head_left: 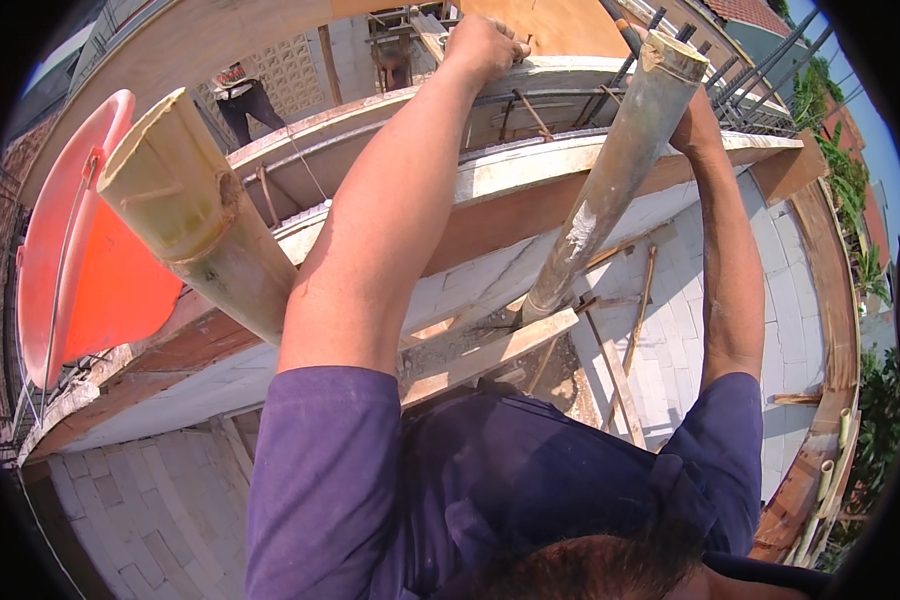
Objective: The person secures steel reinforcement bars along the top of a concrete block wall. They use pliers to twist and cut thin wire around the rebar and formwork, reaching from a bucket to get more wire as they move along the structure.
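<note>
My left hand (485, 48) reaches forward to the lower edge of a plywood board (570, 25), just above the far wooden rim of the beam formwork (570, 66). Its fingers are pinched together; what lies between them is too small to make out. A small dark mark like a nail shows on the board beside the fingertips. My right hand (686, 128) is mostly behind the top of an upright bamboo pole (620, 180), so its fingers are hidden. A dark, slim handle or rod (625, 28) sticks up just left of the pole's top.
Steel bars (540, 115) run inside the formwork, with upright rebar (770, 75) at the right. A second bamboo pole (195, 215) and an orange-red bucket (120, 270) stand left. Timber planks (490, 355) lie below me. Another person (245, 100) stands lower down beyond the formwork.
</note>
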The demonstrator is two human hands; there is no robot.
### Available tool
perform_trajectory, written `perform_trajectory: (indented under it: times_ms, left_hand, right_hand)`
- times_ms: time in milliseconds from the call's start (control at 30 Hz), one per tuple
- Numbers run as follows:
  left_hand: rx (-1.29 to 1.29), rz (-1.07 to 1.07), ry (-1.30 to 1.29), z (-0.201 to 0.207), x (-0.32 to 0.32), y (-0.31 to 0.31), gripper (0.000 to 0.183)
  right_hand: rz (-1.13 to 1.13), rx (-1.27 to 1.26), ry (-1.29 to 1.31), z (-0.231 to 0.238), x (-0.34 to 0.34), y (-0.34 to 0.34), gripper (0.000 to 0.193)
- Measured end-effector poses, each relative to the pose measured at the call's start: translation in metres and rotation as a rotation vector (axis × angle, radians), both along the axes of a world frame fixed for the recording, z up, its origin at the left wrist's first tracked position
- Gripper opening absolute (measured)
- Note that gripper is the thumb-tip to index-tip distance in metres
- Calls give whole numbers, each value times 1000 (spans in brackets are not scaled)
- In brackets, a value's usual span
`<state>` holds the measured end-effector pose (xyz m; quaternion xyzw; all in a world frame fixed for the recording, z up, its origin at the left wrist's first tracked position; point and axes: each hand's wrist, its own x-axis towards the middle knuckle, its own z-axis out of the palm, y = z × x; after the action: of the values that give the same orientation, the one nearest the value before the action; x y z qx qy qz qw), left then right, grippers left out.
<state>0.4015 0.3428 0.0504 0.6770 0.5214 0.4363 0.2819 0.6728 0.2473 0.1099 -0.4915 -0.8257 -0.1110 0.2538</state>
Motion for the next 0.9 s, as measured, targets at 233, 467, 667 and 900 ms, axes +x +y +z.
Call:
perform_trajectory:
  times_ms: [233, 467, 667, 900]
  left_hand:
    - [478, 135, 706, -31, -11, 52, 26]
    - [525, 117, 613, -36, -5, 50, 25]
    - [439, 100, 751, -4, -15, 10, 34]
    - [-280, -39, 743, 52, -31, -62, 63]
  right_hand:
    - [-143, 74, -243, -2, -28, -25, 29]
    - [-52, -2, -32, -14, -10, -7, 39]
    - [-62, 61, -137, 5, -6, 14, 41]
    - [50, 126, 118, 4, -4, 6, 41]
